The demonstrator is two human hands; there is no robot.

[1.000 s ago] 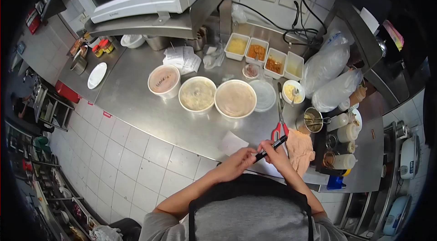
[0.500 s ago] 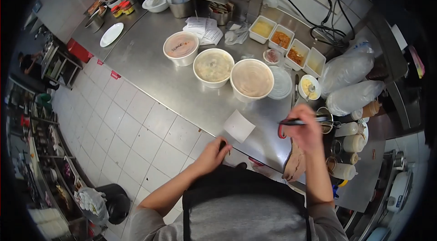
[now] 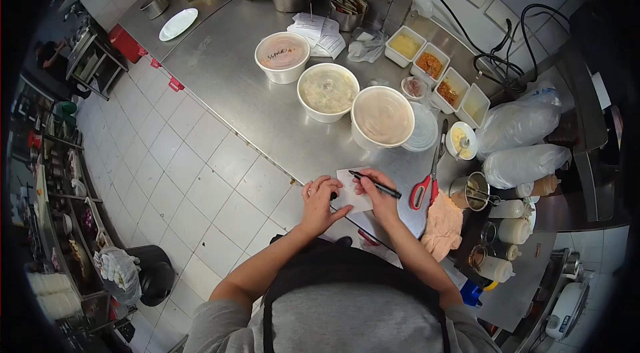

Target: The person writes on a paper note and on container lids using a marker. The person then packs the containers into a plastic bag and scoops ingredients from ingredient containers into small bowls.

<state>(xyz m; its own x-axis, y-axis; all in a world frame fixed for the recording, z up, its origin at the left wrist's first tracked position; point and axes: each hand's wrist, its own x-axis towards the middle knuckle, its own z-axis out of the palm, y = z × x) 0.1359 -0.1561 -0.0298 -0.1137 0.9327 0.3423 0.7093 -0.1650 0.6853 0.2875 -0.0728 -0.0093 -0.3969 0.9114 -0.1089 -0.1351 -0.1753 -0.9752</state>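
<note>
A black marker [image 3: 381, 185] is gripped in my right hand [image 3: 377, 198], its tip over a white square of paper [image 3: 355, 202] at the table's front edge. My left hand [image 3: 321, 205] is at the paper's left side, with its fingers curled around a small black cap [image 3: 333, 196]. Red-handled scissors [image 3: 427, 186] lie to the right of my right hand, beside a crumpled peach-coloured cloth [image 3: 443, 225]. Behind the paper stand three lidded tubs, the nearest a brownish one [image 3: 382, 117].
White trays of toppings [image 3: 430, 65] line the back right, near a bowl with a spoon [image 3: 461, 140]. Squeeze bottles [image 3: 515, 230] and filled plastic bags [image 3: 523, 165] stand on the right. Loose paper slips [image 3: 320, 34] lie behind the tubs. A distant person [image 3: 50, 56] is far left.
My right hand has come left from near the scissors to the paper, bringing the marker. My left hand has moved up against the paper's left side.
</note>
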